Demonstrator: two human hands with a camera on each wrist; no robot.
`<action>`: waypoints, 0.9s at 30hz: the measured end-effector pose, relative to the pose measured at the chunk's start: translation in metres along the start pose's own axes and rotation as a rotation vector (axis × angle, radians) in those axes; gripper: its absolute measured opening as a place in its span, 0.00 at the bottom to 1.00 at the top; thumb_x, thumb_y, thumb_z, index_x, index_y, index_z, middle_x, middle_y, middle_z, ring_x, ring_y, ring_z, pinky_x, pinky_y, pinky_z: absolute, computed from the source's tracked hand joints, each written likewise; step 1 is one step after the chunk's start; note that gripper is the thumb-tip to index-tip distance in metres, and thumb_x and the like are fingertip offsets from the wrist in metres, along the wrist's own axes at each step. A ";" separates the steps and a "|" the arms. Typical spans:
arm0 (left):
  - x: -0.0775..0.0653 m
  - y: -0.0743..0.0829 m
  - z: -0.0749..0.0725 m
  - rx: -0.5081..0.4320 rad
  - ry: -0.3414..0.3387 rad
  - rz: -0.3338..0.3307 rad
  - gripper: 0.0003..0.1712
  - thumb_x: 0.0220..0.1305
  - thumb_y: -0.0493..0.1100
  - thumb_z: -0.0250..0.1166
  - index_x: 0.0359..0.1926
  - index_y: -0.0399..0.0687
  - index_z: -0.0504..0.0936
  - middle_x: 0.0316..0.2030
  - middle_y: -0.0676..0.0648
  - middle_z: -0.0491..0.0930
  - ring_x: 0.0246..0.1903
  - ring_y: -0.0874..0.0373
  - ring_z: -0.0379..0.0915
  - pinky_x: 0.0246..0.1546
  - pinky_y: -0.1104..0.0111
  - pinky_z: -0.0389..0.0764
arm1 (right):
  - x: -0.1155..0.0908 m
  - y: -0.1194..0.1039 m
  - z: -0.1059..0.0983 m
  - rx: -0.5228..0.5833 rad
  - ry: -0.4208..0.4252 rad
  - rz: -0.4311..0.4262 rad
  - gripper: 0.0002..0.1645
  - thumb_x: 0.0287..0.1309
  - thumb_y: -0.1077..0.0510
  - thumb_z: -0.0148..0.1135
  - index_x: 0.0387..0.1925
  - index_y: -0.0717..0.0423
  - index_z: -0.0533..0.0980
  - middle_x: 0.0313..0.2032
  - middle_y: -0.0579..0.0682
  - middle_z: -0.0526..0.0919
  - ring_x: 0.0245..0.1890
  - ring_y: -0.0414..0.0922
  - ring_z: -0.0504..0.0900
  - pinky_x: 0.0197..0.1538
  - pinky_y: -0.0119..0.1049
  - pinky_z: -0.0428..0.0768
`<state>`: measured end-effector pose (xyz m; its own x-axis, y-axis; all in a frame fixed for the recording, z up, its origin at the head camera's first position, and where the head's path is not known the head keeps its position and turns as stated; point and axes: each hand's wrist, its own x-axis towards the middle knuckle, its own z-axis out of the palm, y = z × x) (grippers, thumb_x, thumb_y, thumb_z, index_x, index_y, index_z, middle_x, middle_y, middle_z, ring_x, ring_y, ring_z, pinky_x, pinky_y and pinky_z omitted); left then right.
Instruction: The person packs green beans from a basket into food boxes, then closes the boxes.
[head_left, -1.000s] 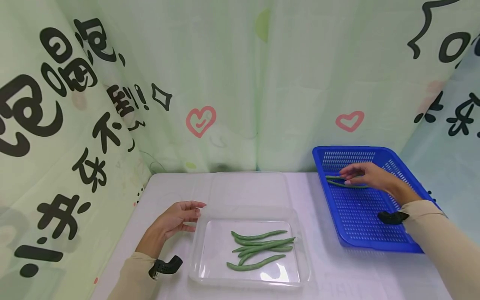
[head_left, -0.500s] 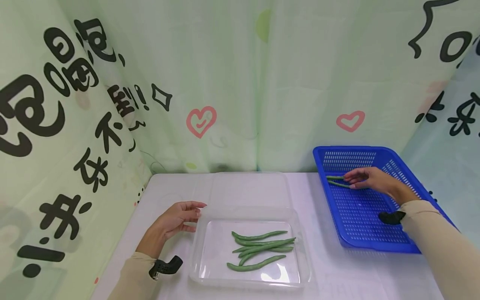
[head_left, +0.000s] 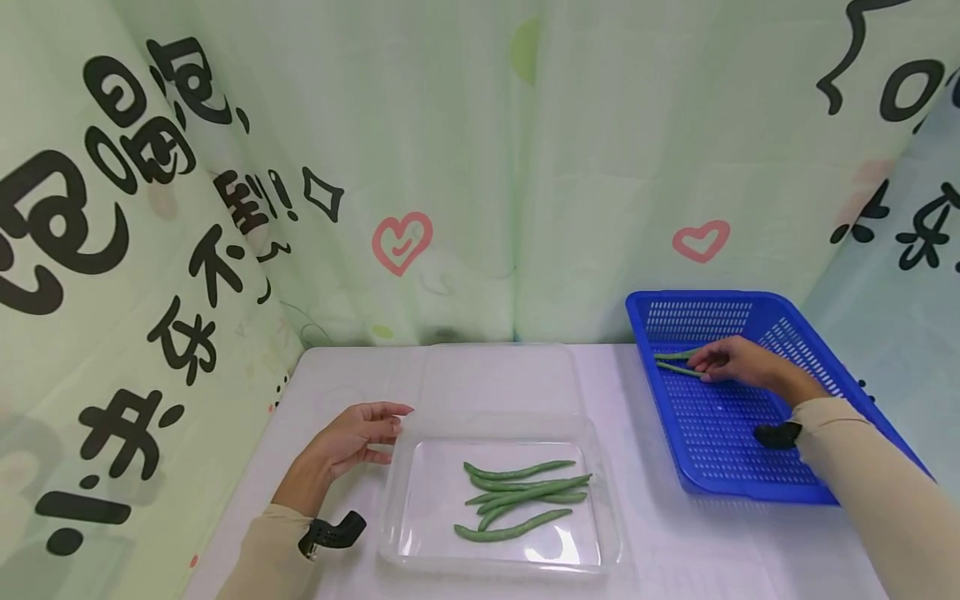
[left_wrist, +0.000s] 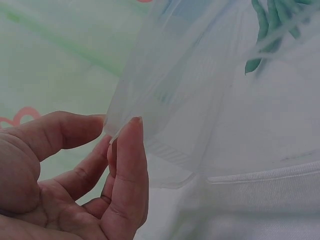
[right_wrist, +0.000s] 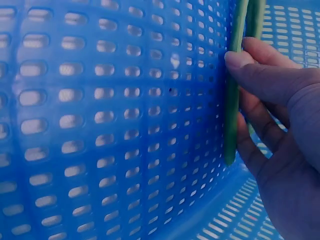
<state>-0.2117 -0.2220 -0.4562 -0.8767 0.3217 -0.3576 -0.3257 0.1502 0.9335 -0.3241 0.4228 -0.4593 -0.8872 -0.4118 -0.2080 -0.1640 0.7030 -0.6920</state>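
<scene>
Inside the blue basket (head_left: 720, 450), my right hand (head_left: 738, 362) pinches a green bean (right_wrist: 232, 115) between thumb and fingers. Another green bean (right_wrist: 256, 20) lies just behind it, partly covered by the fingers. My left hand (head_left: 352, 442) holds the left rim of a clear plastic container (head_left: 498, 566), with thumb and fingertips on either side of its edge (left_wrist: 112, 127) in the left wrist view. Several green beans (head_left: 525, 496) lie roughly side by side on the container's floor.
A flat clear lid (head_left: 498, 375) appears to lie behind the container on the white table (head_left: 360, 375). A patterned curtain (head_left: 480, 167) hangs behind and along both sides. The basket's raised walls surround the right hand.
My right hand has lowered a little toward the beans in the basket, and its fingers have closed on one. The left hand and the container have stayed in place.
</scene>
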 end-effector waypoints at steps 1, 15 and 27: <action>0.000 0.000 0.000 0.000 -0.002 0.000 0.24 0.73 0.35 0.58 0.67 0.31 0.71 0.42 0.51 0.75 0.41 0.54 0.75 0.34 0.67 0.85 | 0.000 -0.001 0.000 -0.007 -0.006 0.004 0.16 0.65 0.67 0.64 0.52 0.72 0.80 0.46 0.61 0.85 0.41 0.46 0.82 0.45 0.27 0.82; 0.002 -0.001 0.000 0.012 0.000 0.002 0.25 0.73 0.35 0.59 0.67 0.30 0.70 0.41 0.51 0.75 0.41 0.54 0.75 0.34 0.67 0.85 | -0.015 -0.015 -0.012 -0.012 -0.046 -0.019 0.18 0.68 0.66 0.61 0.56 0.70 0.78 0.49 0.61 0.82 0.44 0.47 0.79 0.46 0.29 0.81; 0.001 -0.001 0.000 0.011 -0.002 0.006 0.24 0.73 0.35 0.58 0.67 0.31 0.71 0.41 0.51 0.75 0.41 0.53 0.75 0.34 0.67 0.85 | -0.027 -0.031 -0.012 0.063 0.068 -0.077 0.21 0.69 0.59 0.63 0.59 0.63 0.77 0.52 0.62 0.81 0.47 0.41 0.81 0.49 0.27 0.81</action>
<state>-0.2124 -0.2219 -0.4580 -0.8780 0.3243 -0.3521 -0.3166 0.1583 0.9353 -0.3007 0.4193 -0.4238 -0.9008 -0.4210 -0.1067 -0.2070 0.6322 -0.7466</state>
